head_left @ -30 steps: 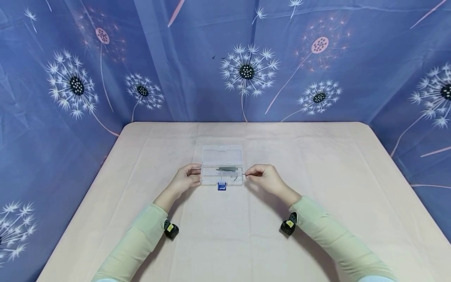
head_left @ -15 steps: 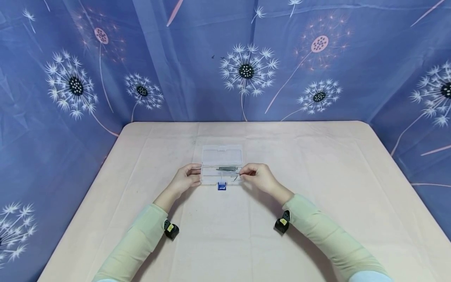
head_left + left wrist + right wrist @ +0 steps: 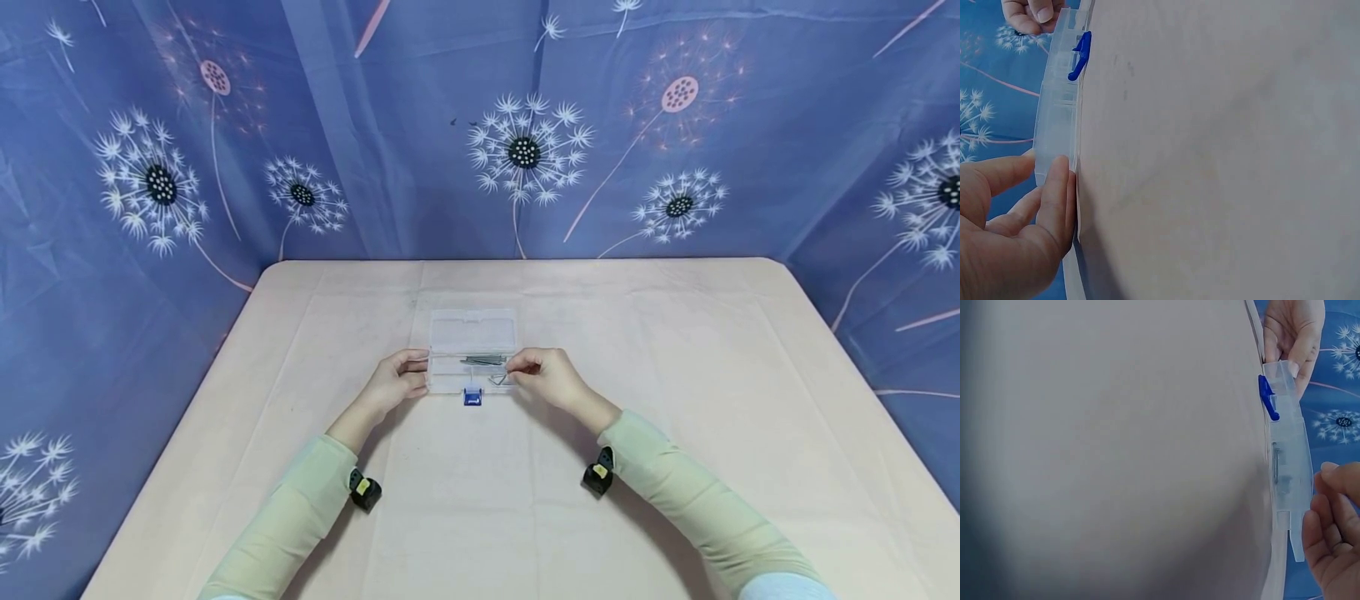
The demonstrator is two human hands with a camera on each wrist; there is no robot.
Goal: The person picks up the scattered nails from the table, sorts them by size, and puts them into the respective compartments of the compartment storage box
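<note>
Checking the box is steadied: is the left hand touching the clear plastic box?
Touching. The left wrist view shows the left hand with fingers against the end of the clear plastic box.

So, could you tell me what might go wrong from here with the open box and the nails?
The right hand reaches over the clear box, so a bump could scatter the nails. The left hand only steadies one end; the light box may slide. The blue latch hangs loose and could snag.
</note>
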